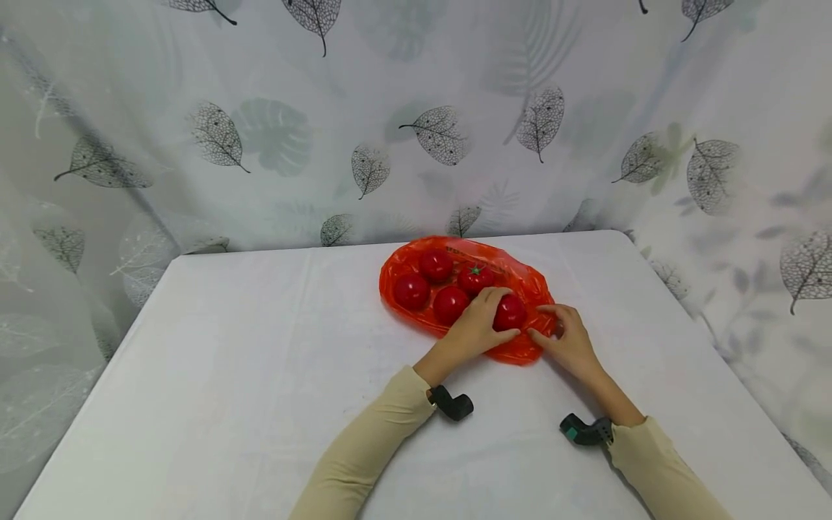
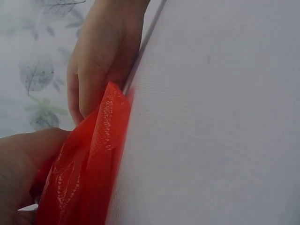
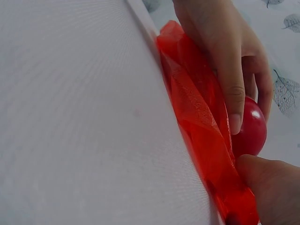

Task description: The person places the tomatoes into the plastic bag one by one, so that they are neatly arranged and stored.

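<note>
A thin red plastic bag (image 1: pixel 464 249) lies spread on the table with several round, shiny red tomatoes on it. One tomato (image 1: pixel 475 279) shows its green stem top. My left hand (image 1: pixel 477 325) grips the rightmost tomato (image 1: pixel 510 313), thumb on the near side and fingers over the far side; the right wrist view shows this tomato (image 3: pixel 253 129) under the fingers, just behind the bag's raised edge (image 3: pixel 197 117). At the bag's right end, my right hand (image 1: pixel 572 347) holds the crumpled edge between thumb and fingers. Its curled fingers partly disappear behind the red plastic (image 2: pixel 112 112) in the left wrist view.
The bag sits near the far edge of a white-covered table (image 1: pixel 247 375). A leaf-patterned curtain (image 1: pixel 390 130) hangs behind and along both sides. Dark wrist-worn devices (image 1: pixel 451 404) sit on both wrists, below beige sleeves (image 1: pixel 370 433).
</note>
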A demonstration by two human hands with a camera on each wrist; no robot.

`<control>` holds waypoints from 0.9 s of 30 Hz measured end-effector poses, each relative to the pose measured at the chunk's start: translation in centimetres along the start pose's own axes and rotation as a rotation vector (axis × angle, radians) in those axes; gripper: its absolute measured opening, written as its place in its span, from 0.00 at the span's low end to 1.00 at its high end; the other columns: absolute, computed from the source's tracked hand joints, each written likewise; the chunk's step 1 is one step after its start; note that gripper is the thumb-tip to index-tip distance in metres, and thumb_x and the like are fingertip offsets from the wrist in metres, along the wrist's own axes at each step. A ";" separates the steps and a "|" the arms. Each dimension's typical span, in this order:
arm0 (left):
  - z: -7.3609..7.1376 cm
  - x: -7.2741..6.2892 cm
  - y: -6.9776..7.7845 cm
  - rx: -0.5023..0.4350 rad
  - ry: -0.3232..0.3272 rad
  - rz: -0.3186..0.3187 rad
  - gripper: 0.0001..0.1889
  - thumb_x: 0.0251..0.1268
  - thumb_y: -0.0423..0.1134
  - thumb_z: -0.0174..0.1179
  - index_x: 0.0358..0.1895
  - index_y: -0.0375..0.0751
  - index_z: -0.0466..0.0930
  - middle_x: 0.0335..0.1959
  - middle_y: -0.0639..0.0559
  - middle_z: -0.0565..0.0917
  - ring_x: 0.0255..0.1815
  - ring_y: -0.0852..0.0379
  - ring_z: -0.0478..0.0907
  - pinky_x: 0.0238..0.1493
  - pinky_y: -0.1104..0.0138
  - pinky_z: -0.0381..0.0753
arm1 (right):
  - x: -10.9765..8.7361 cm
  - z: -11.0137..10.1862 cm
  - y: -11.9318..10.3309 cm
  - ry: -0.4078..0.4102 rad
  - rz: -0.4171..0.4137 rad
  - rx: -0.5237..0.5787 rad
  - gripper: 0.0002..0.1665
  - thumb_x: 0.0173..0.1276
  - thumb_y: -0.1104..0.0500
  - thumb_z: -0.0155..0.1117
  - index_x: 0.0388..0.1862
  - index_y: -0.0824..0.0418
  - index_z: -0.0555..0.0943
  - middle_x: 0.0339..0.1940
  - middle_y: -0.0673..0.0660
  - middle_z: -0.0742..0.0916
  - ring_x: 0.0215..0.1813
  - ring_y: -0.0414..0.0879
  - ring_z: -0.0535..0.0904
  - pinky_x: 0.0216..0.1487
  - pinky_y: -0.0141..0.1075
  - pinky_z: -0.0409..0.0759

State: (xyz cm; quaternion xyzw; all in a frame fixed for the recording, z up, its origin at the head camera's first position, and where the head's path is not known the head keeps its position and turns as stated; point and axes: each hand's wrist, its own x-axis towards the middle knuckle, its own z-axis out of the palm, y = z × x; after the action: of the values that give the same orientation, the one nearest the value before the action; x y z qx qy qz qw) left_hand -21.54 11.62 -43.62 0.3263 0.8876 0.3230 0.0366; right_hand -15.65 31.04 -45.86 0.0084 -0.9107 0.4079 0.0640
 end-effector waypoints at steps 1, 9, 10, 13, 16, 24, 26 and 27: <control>0.0 0.0 0.0 0.000 -0.002 0.003 0.37 0.60 0.47 0.68 0.69 0.42 0.61 0.67 0.46 0.69 0.67 0.53 0.69 0.64 0.62 0.73 | 0.0 0.0 0.0 0.001 0.001 0.001 0.29 0.65 0.61 0.65 0.62 0.70 0.70 0.63 0.72 0.67 0.46 0.55 0.67 0.40 0.31 0.72; 0.0 -0.2 0.0 0.062 -0.021 0.018 0.37 0.62 0.48 0.67 0.71 0.44 0.61 0.68 0.46 0.67 0.67 0.51 0.69 0.63 0.60 0.74 | 0.0 0.1 0.0 0.001 0.003 -0.004 0.28 0.66 0.61 0.65 0.62 0.70 0.70 0.62 0.72 0.67 0.47 0.55 0.68 0.41 0.31 0.72; 0.0 -0.3 0.0 0.073 -0.025 0.023 0.37 0.62 0.48 0.66 0.71 0.44 0.60 0.68 0.46 0.67 0.68 0.51 0.69 0.63 0.61 0.74 | 0.0 0.1 0.0 0.001 0.002 -0.009 0.28 0.66 0.61 0.65 0.62 0.70 0.70 0.62 0.72 0.67 0.47 0.55 0.68 0.41 0.31 0.72; -0.1 -0.4 0.0 0.105 -0.039 0.049 0.38 0.64 0.49 0.64 0.73 0.44 0.58 0.69 0.46 0.66 0.69 0.51 0.67 0.64 0.61 0.74 | 0.1 -0.1 0.0 0.006 -0.002 -0.015 0.28 0.66 0.61 0.65 0.61 0.70 0.71 0.62 0.72 0.67 0.47 0.56 0.68 0.42 0.33 0.72; -0.4 -0.6 0.0 0.103 -0.040 0.073 0.38 0.65 0.49 0.63 0.74 0.44 0.57 0.71 0.45 0.64 0.70 0.51 0.65 0.64 0.62 0.73 | 0.1 -0.3 -0.1 0.015 -0.002 -0.018 0.27 0.66 0.61 0.65 0.61 0.70 0.71 0.62 0.72 0.68 0.48 0.56 0.69 0.43 0.33 0.72; -1.6 -1.7 -0.5 0.030 0.005 0.141 0.31 0.67 0.45 0.62 0.71 0.45 0.64 0.70 0.48 0.65 0.70 0.55 0.65 0.65 0.67 0.71 | 0.2 -0.2 -0.2 0.018 -0.013 -0.011 0.27 0.65 0.62 0.65 0.61 0.71 0.71 0.62 0.73 0.68 0.48 0.57 0.69 0.43 0.34 0.71; -2.0 -2.1 -0.8 0.018 0.018 0.166 0.29 0.67 0.44 0.62 0.69 0.45 0.66 0.69 0.49 0.66 0.70 0.56 0.65 0.66 0.68 0.70 | 0.1 0.0 -0.2 0.018 -0.013 -0.015 0.27 0.66 0.62 0.65 0.61 0.71 0.71 0.62 0.73 0.68 0.49 0.58 0.69 0.44 0.36 0.72; -2.2 -2.4 -0.9 0.012 0.023 0.175 0.28 0.67 0.44 0.62 0.68 0.45 0.67 0.68 0.49 0.67 0.69 0.56 0.66 0.66 0.69 0.70 | 0.1 0.1 -0.2 0.017 -0.014 -0.019 0.27 0.66 0.62 0.65 0.61 0.71 0.71 0.62 0.73 0.68 0.50 0.58 0.69 0.45 0.37 0.72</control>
State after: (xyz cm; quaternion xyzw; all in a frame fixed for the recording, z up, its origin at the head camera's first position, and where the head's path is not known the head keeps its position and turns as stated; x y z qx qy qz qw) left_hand -20.73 8.46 -42.74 0.3990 0.8580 0.3234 -0.0039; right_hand -15.74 30.86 -45.73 0.0107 -0.9139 0.3988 0.0749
